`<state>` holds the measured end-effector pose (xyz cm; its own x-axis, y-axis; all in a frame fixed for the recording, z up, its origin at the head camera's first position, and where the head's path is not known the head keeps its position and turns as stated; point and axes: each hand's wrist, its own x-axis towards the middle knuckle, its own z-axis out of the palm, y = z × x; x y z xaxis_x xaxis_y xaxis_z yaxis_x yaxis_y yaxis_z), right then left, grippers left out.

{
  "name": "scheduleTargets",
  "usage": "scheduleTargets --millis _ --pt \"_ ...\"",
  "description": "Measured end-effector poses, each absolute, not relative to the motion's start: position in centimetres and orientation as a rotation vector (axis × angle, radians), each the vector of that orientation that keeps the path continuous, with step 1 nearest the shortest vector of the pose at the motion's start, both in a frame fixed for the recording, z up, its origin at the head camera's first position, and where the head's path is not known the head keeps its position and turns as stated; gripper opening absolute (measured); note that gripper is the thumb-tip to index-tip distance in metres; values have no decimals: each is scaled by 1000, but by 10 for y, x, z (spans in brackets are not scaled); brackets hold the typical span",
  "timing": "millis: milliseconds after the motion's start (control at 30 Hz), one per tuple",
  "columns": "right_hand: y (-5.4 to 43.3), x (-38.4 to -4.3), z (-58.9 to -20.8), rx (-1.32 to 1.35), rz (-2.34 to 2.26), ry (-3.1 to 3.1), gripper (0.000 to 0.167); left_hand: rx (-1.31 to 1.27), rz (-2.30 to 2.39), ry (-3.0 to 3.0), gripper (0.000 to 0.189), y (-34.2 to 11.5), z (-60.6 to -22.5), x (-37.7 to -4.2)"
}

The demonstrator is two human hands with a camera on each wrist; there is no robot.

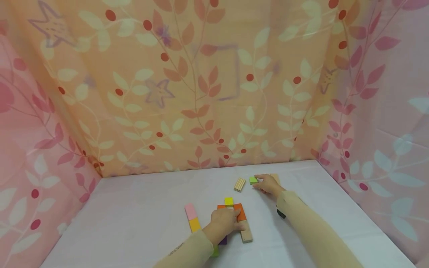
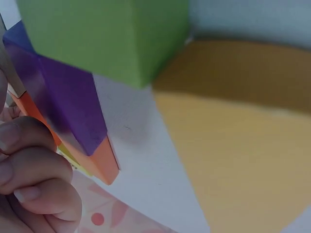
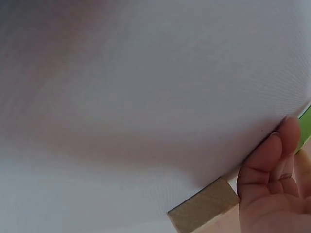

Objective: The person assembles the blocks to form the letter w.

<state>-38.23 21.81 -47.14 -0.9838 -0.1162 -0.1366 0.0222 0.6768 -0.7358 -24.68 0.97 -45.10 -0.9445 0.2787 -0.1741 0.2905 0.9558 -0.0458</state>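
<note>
My right hand (image 1: 269, 184) pinches a light green block (image 1: 253, 180) at the back right. In the right wrist view its fingers are bent beside the green block (image 3: 305, 128). My left hand (image 1: 222, 222) is above a block arrangement, its fingers loosely curled. Its fingertips are over the right-hand row, at an orange block (image 1: 240, 212) and a plain wooden block (image 1: 246, 235); contact is unclear. Beneath and beside this hand lie a purple block (image 2: 73, 97) and a green block (image 2: 97, 39). A yellow block (image 1: 229, 202) sits at the arrangement's far end.
A pink block (image 1: 190, 211) and a yellow-orange block (image 1: 195, 225) form a slanted row left of my left hand. A bundle of thin wooden sticks (image 1: 239, 184) lies near the green block. Behind my right hand is a wooden block (image 1: 275, 178). Patterned curtains (image 1: 201, 93) enclose the white table (image 1: 134, 208).
</note>
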Motion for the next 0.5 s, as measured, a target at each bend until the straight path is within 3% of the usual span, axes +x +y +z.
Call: scheduleTargets --millis 300,500 --pt "221 -376 -476 -163 -1183 2816 28 461 -45 2932 62 8 -450 -250" --pt "218 -359 -470 -277 -1191 2812 24 446 -41 2943 62 7 -446 -246"
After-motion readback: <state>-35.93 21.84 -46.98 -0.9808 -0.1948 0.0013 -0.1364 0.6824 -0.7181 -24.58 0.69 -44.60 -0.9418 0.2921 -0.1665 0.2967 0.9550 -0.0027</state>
